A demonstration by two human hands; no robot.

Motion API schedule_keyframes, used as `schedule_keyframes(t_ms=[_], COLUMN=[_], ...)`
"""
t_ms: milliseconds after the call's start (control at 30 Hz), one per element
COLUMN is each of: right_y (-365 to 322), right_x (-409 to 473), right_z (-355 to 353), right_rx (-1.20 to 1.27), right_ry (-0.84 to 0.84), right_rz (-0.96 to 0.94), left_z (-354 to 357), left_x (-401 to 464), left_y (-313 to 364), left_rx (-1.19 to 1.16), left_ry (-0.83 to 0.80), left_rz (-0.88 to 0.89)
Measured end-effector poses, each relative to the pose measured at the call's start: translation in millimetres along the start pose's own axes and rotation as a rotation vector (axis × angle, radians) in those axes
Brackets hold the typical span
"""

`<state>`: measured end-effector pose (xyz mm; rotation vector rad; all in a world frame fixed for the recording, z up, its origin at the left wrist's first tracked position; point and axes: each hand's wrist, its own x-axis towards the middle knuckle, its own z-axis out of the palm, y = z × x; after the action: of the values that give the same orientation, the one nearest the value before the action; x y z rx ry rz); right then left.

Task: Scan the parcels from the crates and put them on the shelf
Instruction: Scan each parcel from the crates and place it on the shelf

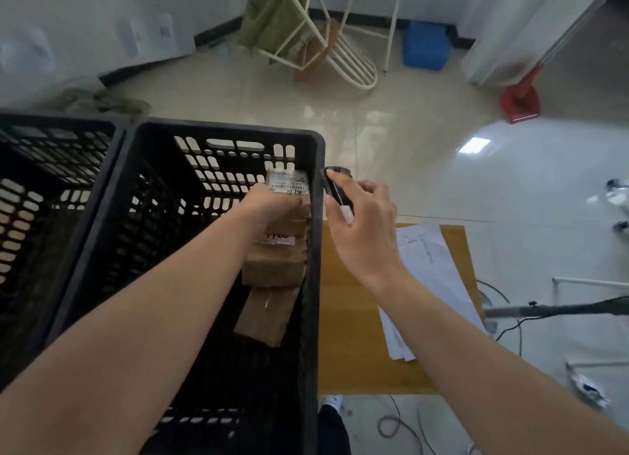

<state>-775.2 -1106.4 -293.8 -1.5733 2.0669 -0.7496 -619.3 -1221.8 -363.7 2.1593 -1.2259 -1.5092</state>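
Observation:
A black slatted crate (221,132) stands in front of me with several brown cardboard parcels along its right wall. My left hand (269,201) reaches into it and grips the top parcel (289,185), whose white barcode label faces up. Under it lie another parcel (275,267) and a lower one (267,315). My right hand (364,226) holds a black handheld scanner (335,189) just outside the crate's right rim, its head towards the label.
A second black crate (51,168) stands to the left. A wooden table (347,318) with white papers (432,277) lies right of the crate. On the tiled floor are a white metal rack (340,52), a stool, a blue bin (423,46), a red dustpan (519,102) and cables.

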Motion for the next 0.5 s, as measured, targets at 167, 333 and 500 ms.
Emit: schedule_keyframes(t_ms=[167, 333, 500], right_y=[1, -4, -13], right_x=[-6, -9, -10], right_z=[-2, -2, -1], right_rx=[0.019, 0.031, 0.061], right_ry=[-0.004, 0.002, -0.042], right_rz=[-0.017, -0.042, -0.059], left_z=[-1, -7, -23], left_x=[-2, -5, -9], left_y=[-4, -11, -20], left_rx=[-0.121, -0.323, -0.583], left_ry=[-0.041, -0.075, -0.101], left_rz=[-0.049, -0.041, -0.079])
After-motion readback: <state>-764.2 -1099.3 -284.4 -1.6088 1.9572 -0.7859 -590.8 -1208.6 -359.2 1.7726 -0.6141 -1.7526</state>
